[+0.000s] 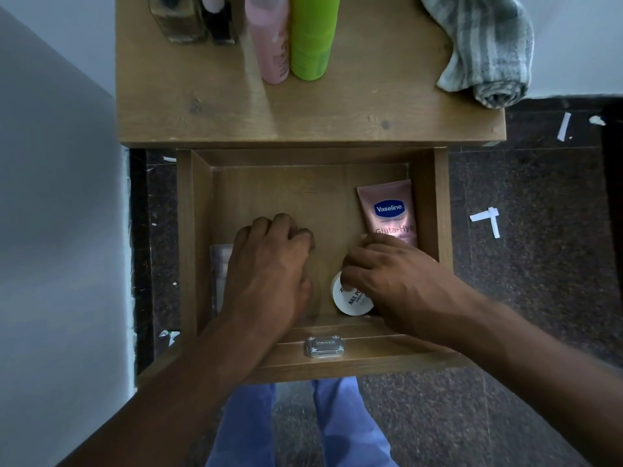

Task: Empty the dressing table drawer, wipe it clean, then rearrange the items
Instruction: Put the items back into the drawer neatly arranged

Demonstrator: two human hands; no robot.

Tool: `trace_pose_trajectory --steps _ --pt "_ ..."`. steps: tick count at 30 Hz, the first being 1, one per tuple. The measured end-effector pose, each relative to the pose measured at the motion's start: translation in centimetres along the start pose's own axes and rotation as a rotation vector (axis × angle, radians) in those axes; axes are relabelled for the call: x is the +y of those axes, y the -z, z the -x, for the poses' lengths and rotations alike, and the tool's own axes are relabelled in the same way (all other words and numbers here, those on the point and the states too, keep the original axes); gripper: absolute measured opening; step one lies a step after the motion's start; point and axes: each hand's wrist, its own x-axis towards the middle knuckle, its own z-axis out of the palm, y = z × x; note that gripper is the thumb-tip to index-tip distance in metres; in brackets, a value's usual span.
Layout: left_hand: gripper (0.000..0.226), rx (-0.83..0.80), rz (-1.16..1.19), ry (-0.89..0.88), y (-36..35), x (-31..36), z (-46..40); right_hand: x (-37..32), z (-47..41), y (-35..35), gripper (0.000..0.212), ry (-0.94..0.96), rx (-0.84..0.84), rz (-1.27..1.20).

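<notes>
Both my hands are down inside the open drawer [188, 230] of the dressing table. My left hand [269, 264] has its fingers curled under, knuckles up, over the drawer's wooden floor; whether anything sits inside that curl I cannot tell. Just to its left, against the drawer's left wall, lies a pale flat packet [219, 264], partly hidden by my wrist. My right hand [387, 274] reaches across the near right corner, fingers bent and spread, its fingertips resting on the lid of the white nail polish remover jar [350, 299] and against the lower end of the pink Vaseline tube [387, 210], which lies along the right wall. On the tabletop [219, 106] above stand a green bottle [312, 38], a pink bottle [269, 42] touching it, and two dark bottles [192, 18]; a grey striped towel [485, 52] hangs over the right edge.
</notes>
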Motion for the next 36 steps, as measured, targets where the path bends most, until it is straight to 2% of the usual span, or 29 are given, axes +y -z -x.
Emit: trace_pose_trajectory --steps 11,15,19,21,24,26,28,30,33,36 --pt "0.044 -0.011 0.028 0.001 0.4 0.1 0.0 -0.1 -0.2 1.1 0.04 -0.083 -0.075 0.008" --pt "0.04 0.058 0.133 -0.008 0.6 -0.3 -0.1 -0.2 -0.3 1.7 0.041 -0.062 -0.074 0.009" --pt "0.029 0.238 0.376 -0.008 3.1 -0.3 -0.3 -0.8 -0.6 5.0 0.026 -0.152 0.135 -0.229" --pt "0.024 0.366 0.514 0.02 5.2 0.0 -0.3 -0.9 -1.0 7.3 0.016 -0.227 0.338 -0.325" --pt "0.013 0.545 0.645 0.064 8.7 0.3 -0.7 -0.6 -1.9 10.3 0.013 -0.299 0.711 -0.515" --pt "0.011 0.635 0.7 0.077 10.6 0.4 -1.0 -0.5 -2.9 12.2 0.007 -0.351 0.878 -0.677" --pt "0.011 0.694 0.739 0.098 11.6 0.2 -1.5 0.0 -4.1 13.6 0.012 -0.417 0.995 -0.768" --pt "0.011 0.727 0.756 0.131 11.9 -0.1 -2.0 0.7 -5.7 14.3 0.026 -0.469 1.047 -0.79" --pt "0.022 0.777 0.736 0.165 11.9 -0.4 -2.9 1.4 -8.0 14.7 0.048 -0.517 1.005 -0.729" --pt "0.037 0.803 0.676 0.18 12.0 -0.3 -3.8 1.4 -9.4 14.8 0.053 -0.489 0.972 -0.676"
